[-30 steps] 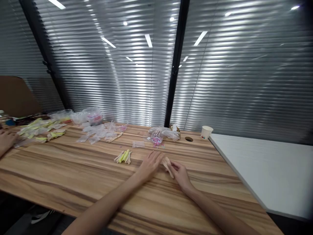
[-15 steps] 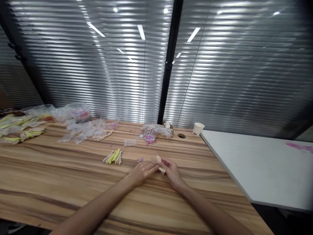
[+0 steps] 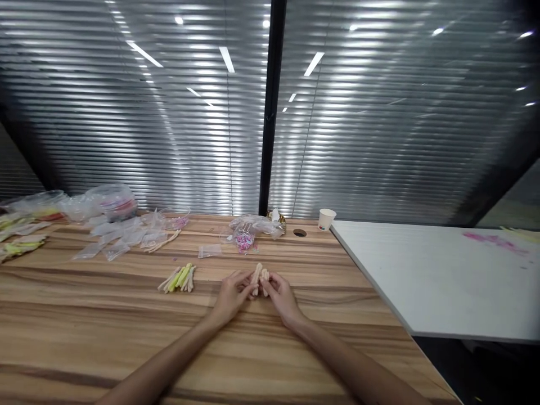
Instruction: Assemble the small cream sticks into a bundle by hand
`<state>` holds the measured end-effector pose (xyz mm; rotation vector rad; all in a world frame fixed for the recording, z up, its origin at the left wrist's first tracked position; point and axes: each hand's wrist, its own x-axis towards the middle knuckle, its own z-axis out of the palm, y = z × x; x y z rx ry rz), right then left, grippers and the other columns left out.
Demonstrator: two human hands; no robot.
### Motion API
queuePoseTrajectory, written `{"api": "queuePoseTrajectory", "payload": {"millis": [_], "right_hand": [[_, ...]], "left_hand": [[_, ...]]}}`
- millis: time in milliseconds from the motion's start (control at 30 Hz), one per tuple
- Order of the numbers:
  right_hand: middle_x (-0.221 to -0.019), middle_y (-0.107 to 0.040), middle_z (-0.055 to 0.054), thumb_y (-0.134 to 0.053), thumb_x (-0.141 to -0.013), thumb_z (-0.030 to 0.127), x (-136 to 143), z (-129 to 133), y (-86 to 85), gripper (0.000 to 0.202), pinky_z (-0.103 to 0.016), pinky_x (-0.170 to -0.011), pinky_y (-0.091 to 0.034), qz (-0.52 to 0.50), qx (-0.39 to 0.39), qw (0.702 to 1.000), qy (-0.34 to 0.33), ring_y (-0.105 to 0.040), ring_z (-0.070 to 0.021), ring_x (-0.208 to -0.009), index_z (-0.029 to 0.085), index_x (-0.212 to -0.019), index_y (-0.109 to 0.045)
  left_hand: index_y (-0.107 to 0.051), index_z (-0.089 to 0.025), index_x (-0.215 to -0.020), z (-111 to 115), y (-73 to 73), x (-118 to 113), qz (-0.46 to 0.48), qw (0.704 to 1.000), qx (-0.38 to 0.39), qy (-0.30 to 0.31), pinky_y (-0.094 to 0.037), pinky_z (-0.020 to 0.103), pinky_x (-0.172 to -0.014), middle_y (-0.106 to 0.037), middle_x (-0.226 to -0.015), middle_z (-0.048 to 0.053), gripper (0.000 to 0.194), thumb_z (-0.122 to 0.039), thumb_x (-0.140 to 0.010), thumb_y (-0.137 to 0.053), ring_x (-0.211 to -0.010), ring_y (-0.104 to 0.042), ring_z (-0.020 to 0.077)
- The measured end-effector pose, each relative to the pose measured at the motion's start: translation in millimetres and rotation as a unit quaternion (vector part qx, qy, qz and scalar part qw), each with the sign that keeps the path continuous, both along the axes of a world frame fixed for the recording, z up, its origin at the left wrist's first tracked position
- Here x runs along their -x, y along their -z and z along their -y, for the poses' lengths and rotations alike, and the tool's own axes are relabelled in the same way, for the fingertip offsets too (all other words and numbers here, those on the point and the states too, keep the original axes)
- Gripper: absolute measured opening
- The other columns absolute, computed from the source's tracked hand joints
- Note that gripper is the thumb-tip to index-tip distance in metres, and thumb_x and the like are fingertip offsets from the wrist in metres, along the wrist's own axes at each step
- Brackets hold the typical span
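My left hand (image 3: 231, 292) and my right hand (image 3: 282, 295) meet at the middle of the wooden table (image 3: 126, 337). Together they hold a small bundle of pale wooden sticks (image 3: 259, 277), which stands nearly upright between the fingertips of both hands. A loose pile of pale and yellow-green sticks (image 3: 179, 278) lies on the table a little to the left of my left hand.
Small clear plastic bags (image 3: 122, 236) and bags of pink beads (image 3: 244, 232) lie along the far edge. A paper cup (image 3: 326, 219) stands by a cable hole (image 3: 300, 232). A white table (image 3: 442, 275) adjoins on the right. Window blinds close the back.
The camera has swung to the right. The stick bundle, lying low under my hands a second ago, now stands more upright between my fingertips, and my left hand has closed onto it.
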<state>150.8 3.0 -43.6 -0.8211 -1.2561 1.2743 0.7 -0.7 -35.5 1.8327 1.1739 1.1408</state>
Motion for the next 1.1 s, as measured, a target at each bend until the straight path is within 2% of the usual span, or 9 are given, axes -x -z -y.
{"api": "queuePoseTrajectory", "payload": {"millis": [167, 233, 333, 400, 467, 633, 833, 1000, 1100], "right_hand": [[-0.073, -0.064, -0.003, -0.063, -0.069, 0.049, -0.2, 0.2, 0.6, 0.034, -0.026, -0.062, -0.043, 0.04, -0.008, 0.998, -0.04, -0.055, -0.0156, -0.067, 0.016, -0.074, -0.063], [-0.07, -0.063, -0.003, -0.063, -0.069, 0.049, -0.9, -0.8, 2.5, 0.034, -0.025, -0.062, -0.043, 0.036, 0.009, 0.999, -0.011, -0.055, -0.0154, -0.066, 0.016, -0.072, -0.064], [-0.065, -0.061, -0.002, -0.063, -0.069, 0.051, -1.0, -2.0, 4.5, 0.035, -0.024, -0.058, -0.042, 0.021, 0.033, 0.999, 0.015, -0.055, -0.0145, -0.062, 0.016, -0.071, -0.062], [-0.065, -0.061, -0.002, -0.062, -0.069, 0.051, -0.7, -1.8, 4.5, 0.035, -0.024, -0.056, -0.041, 0.032, 0.028, 0.999, 0.005, -0.055, -0.0143, -0.061, 0.016, -0.07, -0.062], [-0.065, -0.061, -0.003, -0.061, -0.07, 0.051, -0.6, -0.9, 3.6, 0.036, -0.023, -0.056, -0.041, 0.054, 0.013, 0.998, -0.007, -0.056, -0.0145, -0.061, 0.016, -0.07, -0.062], [-0.067, -0.062, -0.003, -0.059, -0.072, 0.053, -1.6, 1.3, 1.5, 0.037, -0.024, -0.057, -0.043, 0.078, -0.005, 0.997, -0.013, -0.057, -0.0157, -0.063, 0.016, -0.071, -0.062], [-0.067, -0.061, -0.003, -0.059, -0.072, 0.052, -2.4, 1.0, 2.3, 0.037, -0.024, -0.059, -0.043, 0.086, -0.008, 0.996, -0.02, -0.057, -0.0153, -0.064, 0.015, -0.07, -0.062], [-0.068, -0.062, -0.003, -0.059, -0.073, 0.052, -2.7, 0.6, 3.0, 0.036, -0.024, -0.058, -0.043, 0.1, -0.006, 0.995, -0.02, -0.057, -0.0154, -0.064, 0.016, -0.072, -0.063], [-0.07, -0.064, -0.004, -0.059, -0.073, 0.052, -3.3, 0.8, 2.5, 0.037, -0.024, -0.059, -0.043, 0.108, -0.007, 0.994, -0.022, -0.058, -0.0161, -0.066, 0.016, -0.074, -0.063]], "left_hand": [[-0.067, -0.014, -0.074, 2.8, -12.2, 3.0, -0.08, 0.996, 0.002, 0.026, -0.049, 0.025, -0.06, -0.066, -0.07, 0.005, 0.025, -0.034, -0.079, -0.054, -0.061, -0.06, 0.0152], [-0.068, -0.018, -0.083, -2.1, -26.5, 16.7, -0.196, 0.974, -0.07, 0.084, -0.047, 0.026, -0.073, -0.068, -0.083, 0.005, 0.023, -0.03, -0.083, -0.048, -0.077, -0.062, 0.017], [-0.066, -0.015, -0.086, -21.8, -41.3, 55.5, -0.381, 0.907, -0.173, -0.054, -0.039, 0.037, -0.091, -0.062, -0.109, 0.012, 0.021, -0.021, -0.08, -0.046, -0.102, -0.054, 0.0249], [-0.064, -0.012, -0.095, -37.8, -40.5, 85.6, -0.481, 0.851, -0.158, -0.139, -0.03, 0.045, -0.098, -0.054, -0.121, 0.018, 0.025, -0.017, -0.075, -0.049, -0.114, -0.046, 0.0309], [-0.061, -0.013, -0.102, -49.8, -33.4, 110.3, -0.538, 0.822, -0.112, -0.149, -0.025, 0.05, -0.1, -0.05, -0.126, 0.018, 0.029, -0.018, -0.078, -0.045, -0.12, -0.041, 0.0323], [-0.06, -0.016, -0.102, -57.3, -19.7, 129.4, -0.536, 0.832, -0.074, -0.12, -0.033, 0.042, -0.097, -0.053, -0.124, 0.013, 0.03, -0.027, -0.085, -0.037, -0.114, -0.049, 0.027], [-0.057, -0.013, -0.109, -64.5, -16.2, 122.7, -0.548, 0.816, -0.117, -0.142, -0.029, 0.047, -0.099, -0.038, -0.137, 0.017, 0.034, -0.03, -0.082, -0.044, -0.127, -0.032, 0.032], [-0.052, -0.012, -0.118, -71.3, -4.1, 122.7, -0.54, 0.829, -0.091, -0.116, -0.027, 0.047, -0.099, -0.044, -0.133, 0.017, 0.04, -0.031, -0.086, -0.039, -0.124, -0.037, 0.0304], [-0.058, -0.012, -0.11, -69.4, -8.9, 119.5, -0.503, 0.847, -0.097, -0.142, -0.028, 0.049, -0.098, -0.053, -0.125, 0.017, 0.037, -0.033, -0.086, -0.039, -0.116, -0.046, 0.0317]]}}
